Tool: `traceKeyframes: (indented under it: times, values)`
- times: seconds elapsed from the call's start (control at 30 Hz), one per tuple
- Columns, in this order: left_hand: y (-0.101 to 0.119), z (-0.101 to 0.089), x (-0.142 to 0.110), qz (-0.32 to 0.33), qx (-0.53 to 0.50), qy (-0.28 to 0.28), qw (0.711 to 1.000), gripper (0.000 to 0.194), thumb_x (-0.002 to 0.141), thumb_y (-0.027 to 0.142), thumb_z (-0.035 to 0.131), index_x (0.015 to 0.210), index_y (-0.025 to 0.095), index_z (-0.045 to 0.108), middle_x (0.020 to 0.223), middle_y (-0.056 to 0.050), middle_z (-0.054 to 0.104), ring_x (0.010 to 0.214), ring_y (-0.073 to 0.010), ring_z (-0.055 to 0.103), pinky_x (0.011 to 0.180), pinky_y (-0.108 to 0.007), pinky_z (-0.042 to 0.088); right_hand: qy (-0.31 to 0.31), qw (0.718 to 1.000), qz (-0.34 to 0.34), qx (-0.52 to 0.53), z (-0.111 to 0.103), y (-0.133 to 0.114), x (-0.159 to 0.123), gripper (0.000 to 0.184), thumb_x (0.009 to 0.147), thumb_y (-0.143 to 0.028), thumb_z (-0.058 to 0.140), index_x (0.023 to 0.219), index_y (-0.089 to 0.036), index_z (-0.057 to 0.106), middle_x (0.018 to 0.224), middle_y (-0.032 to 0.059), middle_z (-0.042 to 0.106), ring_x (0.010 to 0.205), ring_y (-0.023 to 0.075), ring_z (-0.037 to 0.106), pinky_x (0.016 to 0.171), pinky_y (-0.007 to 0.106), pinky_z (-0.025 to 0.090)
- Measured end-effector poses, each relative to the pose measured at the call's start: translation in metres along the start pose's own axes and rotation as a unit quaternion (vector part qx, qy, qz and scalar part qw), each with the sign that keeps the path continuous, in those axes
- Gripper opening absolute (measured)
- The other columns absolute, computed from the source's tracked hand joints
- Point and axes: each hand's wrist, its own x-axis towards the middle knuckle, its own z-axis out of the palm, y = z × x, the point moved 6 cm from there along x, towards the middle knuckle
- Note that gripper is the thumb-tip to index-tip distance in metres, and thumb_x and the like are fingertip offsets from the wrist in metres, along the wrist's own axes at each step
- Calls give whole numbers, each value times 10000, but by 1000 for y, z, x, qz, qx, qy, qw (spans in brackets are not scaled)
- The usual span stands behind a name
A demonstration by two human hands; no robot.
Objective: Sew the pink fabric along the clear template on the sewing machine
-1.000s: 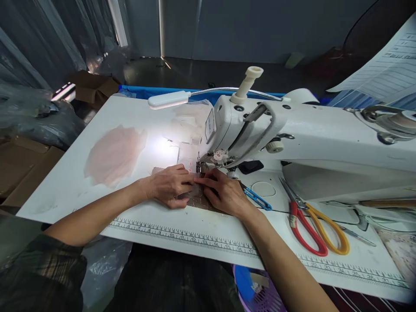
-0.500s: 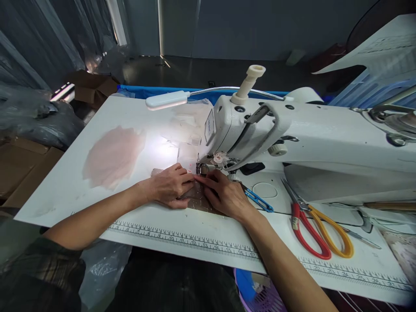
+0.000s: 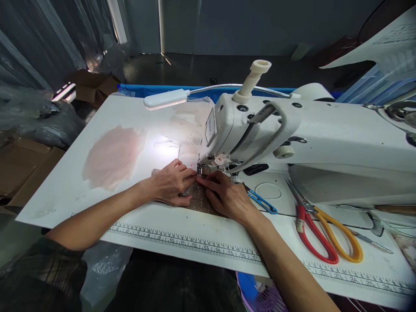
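Observation:
Both hands meet at the front of a white sewing machine point(image 3: 256, 125), close before its presser foot point(image 3: 202, 169). My left hand point(image 3: 171, 183) is bent over a piece of pale sheer fabric point(image 3: 187, 152), thumb and fingertips closed on it. From the other side, my right hand point(image 3: 229, 196) pinches the same fabric by its edge, its index fingertip near the left fingers. Part of the fabric lies behind the foot, and the pinched edge is mostly hidden by my fingers. Blue thread snips point(image 3: 261, 201) lie just right of my right hand.
Red-and-yellow-handled scissors point(image 3: 328, 234) and pointed tweezers point(image 3: 373, 242) lie at the right. A stack of pink sheer pieces point(image 3: 113, 157) rests on the left of the white table point(image 3: 65, 182). A lamp point(image 3: 166, 99) hangs over it. A ruler strip point(image 3: 185, 239) runs along the front edge.
The view has shifted slightly, so the machine and scissors sit a little further right. Both hands keep their grip at the presser foot, with hardly any movement.

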Motion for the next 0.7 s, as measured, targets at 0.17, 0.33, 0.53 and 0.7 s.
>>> traceKeyframes:
  times: [0.17,0.33,0.53,0.7]
  values:
    - [-5,-1,2,-15,-8,-4,1000,471,886,460,515,1149,90,641,1198,-160,593,912,-261,573,845,-439,418,-11,1000,13,-26,1,-2,3,419,946,-316,434,1325,-318,613,1194,104,661,799,195,644,579,260,444]
    - [-11,-1,4,-15,-9,-34,999,523,918,494,441,1181,84,630,1263,-151,584,926,-250,575,868,-431,409,-12,998,33,-44,1,-5,5,428,956,-322,414,1343,-308,598,1158,125,675,808,229,661,560,276,447]
    - [-18,0,6,-20,1,-48,999,546,923,527,429,1216,103,610,1258,-129,581,932,-236,571,867,-398,380,38,992,43,113,-15,1,0,386,941,-293,405,1193,-236,693,1153,104,680,764,182,667,629,280,502]
    - [-23,0,7,-22,14,-46,999,554,935,535,417,1205,93,612,1185,-122,591,879,-217,549,817,-378,365,4,938,107,330,-16,23,3,371,945,-413,420,970,-177,705,783,53,715,662,179,648,621,276,525]
